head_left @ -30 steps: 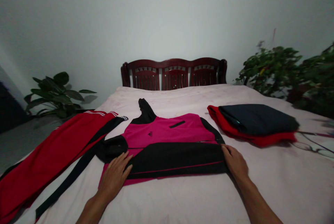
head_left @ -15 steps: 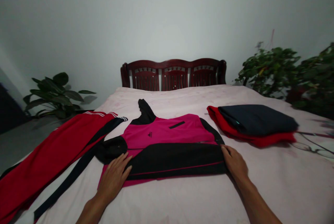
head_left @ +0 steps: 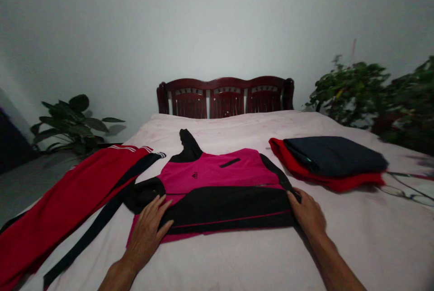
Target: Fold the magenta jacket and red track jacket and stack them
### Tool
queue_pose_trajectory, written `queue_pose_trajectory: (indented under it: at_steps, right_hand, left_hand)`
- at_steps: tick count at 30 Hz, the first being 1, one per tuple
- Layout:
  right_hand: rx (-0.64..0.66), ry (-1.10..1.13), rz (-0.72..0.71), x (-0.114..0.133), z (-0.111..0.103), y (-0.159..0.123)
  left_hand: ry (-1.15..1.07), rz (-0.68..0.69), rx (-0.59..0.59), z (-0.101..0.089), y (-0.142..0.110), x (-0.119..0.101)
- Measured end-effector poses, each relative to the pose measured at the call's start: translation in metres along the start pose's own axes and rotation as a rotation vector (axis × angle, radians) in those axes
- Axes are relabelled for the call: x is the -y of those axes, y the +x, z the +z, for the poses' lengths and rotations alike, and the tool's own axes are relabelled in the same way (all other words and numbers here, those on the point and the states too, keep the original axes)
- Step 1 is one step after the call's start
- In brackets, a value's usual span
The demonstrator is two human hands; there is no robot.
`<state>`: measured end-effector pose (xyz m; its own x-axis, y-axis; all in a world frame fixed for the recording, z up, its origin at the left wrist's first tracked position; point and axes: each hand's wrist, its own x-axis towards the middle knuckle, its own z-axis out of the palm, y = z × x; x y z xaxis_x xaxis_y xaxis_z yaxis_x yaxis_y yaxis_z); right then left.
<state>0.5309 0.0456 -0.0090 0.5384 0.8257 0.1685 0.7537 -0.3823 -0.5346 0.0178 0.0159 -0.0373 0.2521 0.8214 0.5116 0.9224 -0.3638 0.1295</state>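
Observation:
A magenta and black sports jacket (head_left: 217, 171) lies flat on the bed, its black hood (head_left: 187, 144) pointing away from me. Its lower part forms a wide black band (head_left: 227, 212). My left hand (head_left: 146, 232) rests on the band's left end, fingers spread, holding nothing. At the band's right edge, my right hand (head_left: 307, 213) appears to pinch the black cloth, with a small corner rising by the fingertips.
A long red and black track garment (head_left: 68, 196) with white stripes lies left of the jacket. A folded dark stack on red cloth (head_left: 334, 157) and eyeglasses (head_left: 403, 191) lie right. Beyond stand a dark wooden headboard (head_left: 225, 96) and leafy plants (head_left: 352, 92).
My right hand has shifted slightly at the band's edge, and a small black corner now rises by its fingers. My left hand has moved slightly up the band.

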Motion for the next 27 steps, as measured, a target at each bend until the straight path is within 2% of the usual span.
queue_pose_trajectory:
  at_steps: [3,5,8,13,15,18,22,23,25,27]
  right_hand:
    - [0.052,-0.012,0.073,-0.011,-0.007,0.010]
    - [0.130,0.048,0.102,-0.019,-0.011,0.017]
    - [0.186,0.161,0.115,-0.025,-0.015,0.023]
    - [0.324,0.459,0.080,-0.008,-0.024,0.019]
    - [0.304,0.518,0.056,-0.006,-0.032,0.018]
    - [0.243,0.458,-0.002,-0.021,-0.044,0.020]
    - [0.352,0.250,-0.063,-0.062,-0.053,0.024]
    - [0.370,0.197,-0.064,-0.068,-0.054,0.025]
    - [0.320,0.102,-0.092,-0.067,-0.057,0.030]
    - [0.210,0.050,-0.192,-0.047,-0.058,0.038]
  left_hand:
    - [-0.065,0.165,0.070,-0.010,-0.005,-0.001]
    - [-0.104,0.215,0.144,-0.014,-0.009,-0.002]
    - [-0.144,0.195,0.199,-0.015,-0.009,-0.004]
    - [-0.162,0.150,0.240,-0.027,0.006,-0.012]
    - [-0.173,0.133,0.255,-0.035,0.008,-0.015]
    - [-0.206,0.129,0.287,-0.046,-0.005,-0.015]
    - [-0.294,0.069,0.418,-0.060,-0.026,-0.019]
    - [-0.324,0.027,0.486,-0.065,-0.025,-0.021]
    - [-0.392,-0.062,0.633,-0.075,-0.010,-0.029]
    - [-0.462,-0.112,0.705,-0.082,0.017,-0.037]
